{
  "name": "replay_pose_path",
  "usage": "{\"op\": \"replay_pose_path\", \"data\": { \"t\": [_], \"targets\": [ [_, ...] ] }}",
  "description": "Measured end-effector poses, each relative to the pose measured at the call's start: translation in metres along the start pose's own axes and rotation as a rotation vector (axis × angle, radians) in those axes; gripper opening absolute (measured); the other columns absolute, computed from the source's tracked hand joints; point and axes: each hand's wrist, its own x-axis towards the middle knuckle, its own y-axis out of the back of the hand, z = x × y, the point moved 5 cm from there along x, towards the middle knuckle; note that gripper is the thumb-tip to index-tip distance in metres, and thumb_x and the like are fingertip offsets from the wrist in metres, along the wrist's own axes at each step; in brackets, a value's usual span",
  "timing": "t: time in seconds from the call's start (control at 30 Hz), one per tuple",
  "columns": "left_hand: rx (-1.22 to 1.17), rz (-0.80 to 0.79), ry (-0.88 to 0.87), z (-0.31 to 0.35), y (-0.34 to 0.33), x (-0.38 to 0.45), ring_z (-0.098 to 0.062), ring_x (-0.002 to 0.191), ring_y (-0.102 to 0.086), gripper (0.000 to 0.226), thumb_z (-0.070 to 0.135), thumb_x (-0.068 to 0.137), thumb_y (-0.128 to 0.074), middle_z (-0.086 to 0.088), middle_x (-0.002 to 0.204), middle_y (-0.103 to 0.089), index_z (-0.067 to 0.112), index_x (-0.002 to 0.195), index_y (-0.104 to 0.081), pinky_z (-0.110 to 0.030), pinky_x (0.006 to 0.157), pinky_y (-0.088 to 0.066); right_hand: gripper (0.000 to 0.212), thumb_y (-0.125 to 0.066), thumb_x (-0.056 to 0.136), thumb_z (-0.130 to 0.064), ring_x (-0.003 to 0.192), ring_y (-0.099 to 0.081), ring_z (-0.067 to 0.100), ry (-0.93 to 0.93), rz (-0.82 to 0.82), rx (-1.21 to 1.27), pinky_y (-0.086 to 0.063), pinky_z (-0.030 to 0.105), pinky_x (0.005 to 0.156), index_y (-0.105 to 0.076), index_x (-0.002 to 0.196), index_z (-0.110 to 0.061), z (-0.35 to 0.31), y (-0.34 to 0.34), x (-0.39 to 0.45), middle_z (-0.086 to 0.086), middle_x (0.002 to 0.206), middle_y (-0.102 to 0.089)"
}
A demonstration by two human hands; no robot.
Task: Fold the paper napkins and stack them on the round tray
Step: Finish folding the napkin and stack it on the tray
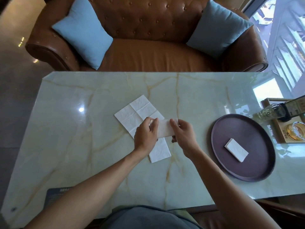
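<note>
Tray (257,169), round and dark, sits at the table's (82,146) right and holds one folded napkin stack (236,152). Beyond it stands a wooden box (280,129) with a bottle (270,111). Mid-table, the left hand (145,135) and right hand (182,134) pinch a folded napkin (165,129) between them above an unfolded napkin (140,116) lying flat. Two blue cushions (84,38) rest on the sofa (148,22).

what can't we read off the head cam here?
- Folded napkin in the head view: its ends are covered by the left hand and right hand, so the fold count is unclear.
- Unfolded napkin on the table: its middle is hidden by the left hand.
- Stack on the round tray: layers too fine to count.
- Bottle: label cut off by the right edge.
</note>
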Motion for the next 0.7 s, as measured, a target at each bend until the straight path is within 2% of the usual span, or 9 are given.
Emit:
{"op": "replay_pose_path", "data": {
  "t": [0.1, 0.2, 0.27, 0.33, 0.4, 0.47, 0.53, 0.6, 0.7],
  "targets": [
    [-0.010, -0.006, 0.005, -0.005, -0.003, 0.002, -0.008, 0.062, -0.064, 0.037, 0.054, 0.099, -0.048, 0.008, 0.076, -0.064, 0.020, 0.093, -0.060, -0.051, 0.064, -0.060, 0.039, -0.057, 0.103, -0.028, 0.047, -0.045, 0.017, 0.024, 0.071, -0.022, -0.040, 0.027, 0.041, -0.060, 0.089, 0.008, 0.006, 0.001, -0.007, 0.008, 0.064, -0.048],
    [0.006, -0.020, 0.008, -0.008, -0.006, 0.003, -0.021, 0.078, -0.067, 0.039, 0.058, 0.096, -0.045, 0.011, 0.077, -0.063, 0.022, 0.091, -0.059, -0.055, 0.068, -0.060, 0.031, -0.059, 0.102, -0.029, 0.038, -0.046, 0.014, -0.020, 0.211, -0.031, -0.039, 0.026, 0.042, -0.065, 0.085, -0.003, 0.020, 0.020, -0.010, 0.001, 0.056, -0.051],
    [0.026, -0.047, -0.002, -0.008, -0.008, 0.006, -0.020, 0.076, -0.067, 0.036, 0.054, 0.097, -0.046, 0.010, 0.077, -0.064, 0.021, 0.091, -0.059, -0.054, 0.067, -0.060, 0.029, -0.060, 0.100, -0.025, 0.033, -0.044, 0.010, -0.083, 0.340, -0.005, -0.043, 0.032, 0.047, -0.068, 0.083, -0.003, 0.035, 0.048, -0.010, 0.002, 0.052, -0.048],
    [0.038, -0.127, -0.039, -0.004, -0.016, 0.008, -0.016, 0.068, -0.065, 0.033, 0.048, 0.100, -0.050, 0.009, 0.075, -0.064, 0.018, 0.092, -0.061, -0.047, 0.060, -0.061, 0.029, -0.060, 0.100, -0.025, 0.035, -0.043, 0.010, -0.137, 0.399, 0.022, -0.046, 0.036, 0.051, -0.070, 0.082, -0.004, 0.055, 0.077, -0.013, 0.003, 0.051, -0.048],
    [0.022, -0.243, -0.080, 0.005, -0.032, 0.007, -0.009, 0.060, -0.060, 0.031, 0.040, 0.102, -0.054, 0.009, 0.071, -0.060, 0.012, 0.092, -0.062, -0.030, 0.047, -0.056, 0.032, -0.061, 0.101, -0.029, 0.044, -0.047, 0.014, -0.170, 0.348, 0.047, -0.049, 0.036, 0.054, -0.070, 0.083, -0.004, 0.071, 0.099, -0.018, 0.005, 0.054, -0.052],
    [0.017, -0.353, -0.106, 0.017, -0.054, 0.004, -0.003, 0.051, -0.055, 0.030, 0.036, 0.102, -0.056, 0.009, 0.066, -0.056, 0.009, 0.090, -0.062, -0.020, 0.042, -0.046, 0.034, -0.063, 0.099, -0.039, 0.058, -0.059, 0.019, -0.196, 0.239, 0.113, -0.055, 0.039, 0.064, -0.070, 0.090, -0.006, 0.081, 0.109, -0.022, 0.008, 0.067, -0.064],
    [0.014, -0.433, -0.116, 0.026, -0.082, 0.001, -0.001, 0.045, -0.052, 0.031, 0.037, 0.102, -0.058, 0.006, 0.065, -0.058, 0.009, 0.089, -0.063, -0.021, 0.042, -0.044, 0.040, -0.062, 0.097, -0.049, 0.079, -0.071, 0.022, -0.263, 0.101, 0.219, -0.059, 0.043, 0.079, -0.070, 0.103, -0.010, 0.090, 0.114, -0.024, 0.012, 0.091, -0.076],
    [0.005, -0.481, -0.118, 0.036, -0.112, -0.002, -0.006, 0.045, -0.050, 0.033, 0.040, 0.100, -0.059, 0.000, 0.067, -0.061, 0.010, 0.088, -0.064, -0.024, 0.042, -0.044, 0.049, -0.056, 0.098, -0.054, 0.097, -0.075, 0.028, -0.351, -0.078, 0.384, -0.058, 0.048, 0.091, -0.069, 0.117, -0.011, 0.101, 0.118, -0.027, 0.015, 0.110, -0.077],
    [0.029, -0.492, -0.131, 0.051, -0.158, -0.005, -0.014, 0.043, -0.049, 0.034, 0.041, 0.100, -0.060, -0.005, 0.065, -0.062, 0.009, 0.089, -0.065, -0.024, 0.039, -0.041, 0.046, -0.055, 0.102, -0.044, 0.101, -0.075, 0.033, -0.392, -0.221, 0.611, -0.058, 0.049, 0.095, -0.067, 0.125, -0.006, 0.115, 0.139, -0.031, 0.017, 0.112, -0.075]
  ]
}}
